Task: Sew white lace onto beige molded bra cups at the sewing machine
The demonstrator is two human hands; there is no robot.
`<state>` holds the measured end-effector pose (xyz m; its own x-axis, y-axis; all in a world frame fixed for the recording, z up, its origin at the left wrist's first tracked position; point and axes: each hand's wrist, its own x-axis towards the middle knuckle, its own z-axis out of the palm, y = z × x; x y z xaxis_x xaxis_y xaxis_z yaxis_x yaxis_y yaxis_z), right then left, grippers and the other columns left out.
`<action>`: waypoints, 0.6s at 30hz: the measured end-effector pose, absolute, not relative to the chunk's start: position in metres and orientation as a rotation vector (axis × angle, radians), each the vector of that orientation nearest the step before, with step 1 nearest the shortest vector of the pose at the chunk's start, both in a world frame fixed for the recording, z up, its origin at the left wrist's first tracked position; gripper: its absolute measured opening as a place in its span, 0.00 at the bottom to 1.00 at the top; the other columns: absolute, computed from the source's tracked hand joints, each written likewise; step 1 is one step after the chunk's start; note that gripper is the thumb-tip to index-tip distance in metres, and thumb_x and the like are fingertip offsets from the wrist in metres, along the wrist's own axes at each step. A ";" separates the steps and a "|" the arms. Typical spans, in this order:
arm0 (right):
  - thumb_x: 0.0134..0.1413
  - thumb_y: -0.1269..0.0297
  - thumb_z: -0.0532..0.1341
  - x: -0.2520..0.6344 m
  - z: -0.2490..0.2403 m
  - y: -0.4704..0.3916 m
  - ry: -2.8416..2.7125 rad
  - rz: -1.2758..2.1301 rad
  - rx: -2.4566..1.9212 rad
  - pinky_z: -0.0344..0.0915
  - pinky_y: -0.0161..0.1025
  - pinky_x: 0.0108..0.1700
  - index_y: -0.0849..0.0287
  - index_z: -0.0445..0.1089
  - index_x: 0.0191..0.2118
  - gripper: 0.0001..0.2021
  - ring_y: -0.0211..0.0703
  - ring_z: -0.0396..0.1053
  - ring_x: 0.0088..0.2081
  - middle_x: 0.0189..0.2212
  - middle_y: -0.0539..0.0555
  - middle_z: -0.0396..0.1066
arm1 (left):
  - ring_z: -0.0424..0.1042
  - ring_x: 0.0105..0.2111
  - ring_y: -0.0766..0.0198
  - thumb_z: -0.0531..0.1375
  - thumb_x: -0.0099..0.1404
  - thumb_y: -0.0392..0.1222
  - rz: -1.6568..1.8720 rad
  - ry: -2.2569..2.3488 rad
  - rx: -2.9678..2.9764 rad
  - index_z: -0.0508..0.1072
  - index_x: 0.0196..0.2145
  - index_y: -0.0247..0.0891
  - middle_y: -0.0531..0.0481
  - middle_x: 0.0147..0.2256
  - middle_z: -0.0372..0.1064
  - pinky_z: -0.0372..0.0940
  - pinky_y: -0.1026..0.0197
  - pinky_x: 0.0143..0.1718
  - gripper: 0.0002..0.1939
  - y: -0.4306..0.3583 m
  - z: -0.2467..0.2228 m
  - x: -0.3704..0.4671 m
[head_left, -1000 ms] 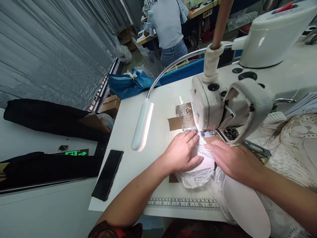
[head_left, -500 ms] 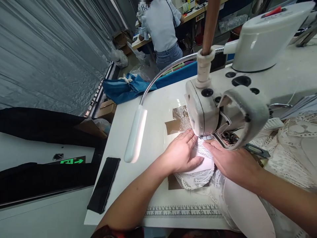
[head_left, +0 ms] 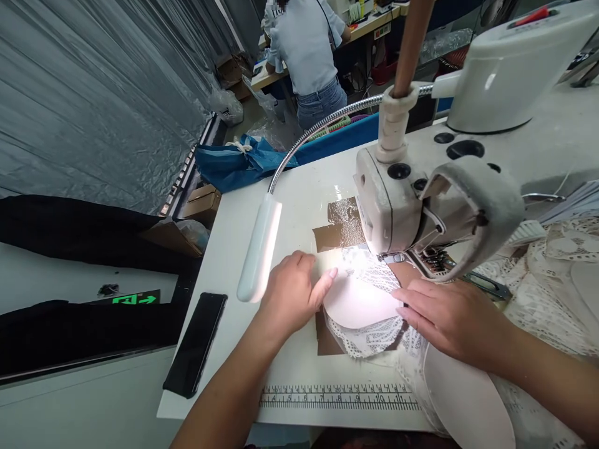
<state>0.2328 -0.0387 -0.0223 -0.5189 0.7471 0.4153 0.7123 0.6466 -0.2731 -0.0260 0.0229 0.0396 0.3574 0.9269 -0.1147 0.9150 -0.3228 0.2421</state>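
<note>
A white bra cup (head_left: 360, 302) with lace lies under the sewing machine's presser foot (head_left: 393, 257), its smooth pad side partly showing. On its left, my left hand (head_left: 292, 293) is curled at the edge, thumb on top beside a cream strip (head_left: 329, 262); the fingertips are partly hidden. My right hand (head_left: 449, 312) pinches the cup's right edge with thumb and forefinger, just in front of the machine head (head_left: 388, 199). More lace (head_left: 369, 343) spreads from the cup's lower side, and a second smooth cup (head_left: 468, 399) hangs at the table's front edge.
A lit lamp (head_left: 259, 249) on a bent metal neck stands left of the machine. A black phone (head_left: 195, 345) lies at the table's left edge, and a ruler strip (head_left: 339, 397) runs along the front. Lace garments (head_left: 556, 293) are heaped at right. A person (head_left: 306, 56) sits beyond.
My left hand has slid left off the lace to the cup's left edge, uncovering the pad. My right hand has drawn back slightly from the presser foot. The view has shifted a little.
</note>
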 end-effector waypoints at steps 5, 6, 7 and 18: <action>0.63 0.64 0.55 0.226 -0.023 -0.044 -2.377 0.309 -1.157 0.56 0.41 0.30 0.61 0.74 0.42 0.11 0.43 0.66 0.28 0.26 0.51 0.68 | 0.62 0.27 0.64 0.54 0.67 0.53 0.049 1.462 1.971 0.63 0.27 0.38 0.52 0.27 0.62 0.56 0.62 0.26 0.18 0.014 0.026 -0.034; 0.63 0.64 0.55 0.225 -0.023 -0.044 -2.376 0.319 -1.153 0.56 0.41 0.30 0.60 0.74 0.42 0.11 0.43 0.66 0.28 0.26 0.51 0.68 | 0.62 0.28 0.64 0.54 0.68 0.52 0.137 1.399 1.868 0.63 0.27 0.37 0.52 0.28 0.62 0.56 0.63 0.27 0.17 0.014 0.022 -0.032; 0.63 0.64 0.55 0.225 -0.022 -0.043 -2.379 0.329 -1.146 0.56 0.40 0.30 0.60 0.74 0.42 0.11 0.42 0.66 0.28 0.26 0.50 0.68 | 0.63 0.29 0.65 0.54 0.68 0.52 0.225 1.341 1.746 0.64 0.28 0.37 0.52 0.29 0.63 0.57 0.63 0.28 0.16 0.014 0.019 -0.030; 0.64 0.68 0.51 0.228 -0.028 -0.031 -2.295 -0.006 -1.347 0.62 0.43 0.37 0.58 0.74 0.42 0.13 0.44 0.69 0.31 0.34 0.56 0.75 | 0.75 0.40 0.53 0.67 0.57 0.48 0.301 1.055 1.168 0.73 0.44 0.31 0.40 0.41 0.76 0.70 0.56 0.41 0.21 0.031 0.008 -0.017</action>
